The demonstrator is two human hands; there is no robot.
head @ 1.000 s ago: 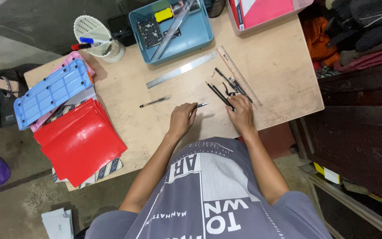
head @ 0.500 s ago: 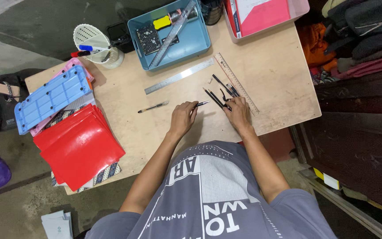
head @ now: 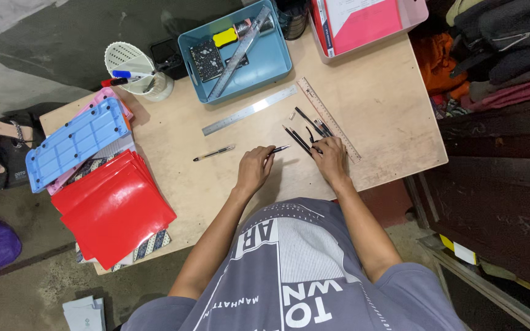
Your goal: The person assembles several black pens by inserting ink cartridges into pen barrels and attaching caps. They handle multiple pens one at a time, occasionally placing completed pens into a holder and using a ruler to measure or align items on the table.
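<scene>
My left hand (head: 254, 168) rests on the wooden table (head: 387, 110) with its fingers pinched on a black pen (head: 279, 149) that points right. My right hand (head: 331, 159) lies flat over the near end of a bunch of black pens (head: 305, 129) spread on the table. A wooden ruler (head: 326, 116) runs diagonally just right of that bunch. Another black pen (head: 214, 152) lies alone to the left of my left hand. A steel ruler (head: 249, 110) lies beyond both hands.
A blue tray (head: 277, 61) holding a calculator, a ruler and small items sits at the far edge. A white mesh cup (head: 131, 67) with markers stands far left. Red folders (head: 113, 205) and a light blue plastic case (head: 75, 144) cover the left side. A pink tray (head: 369, 21) sits far right.
Both hands have stayed nearly still, the left keeping hold of its pen and the right staying on the bunch. The view has shifted slightly.
</scene>
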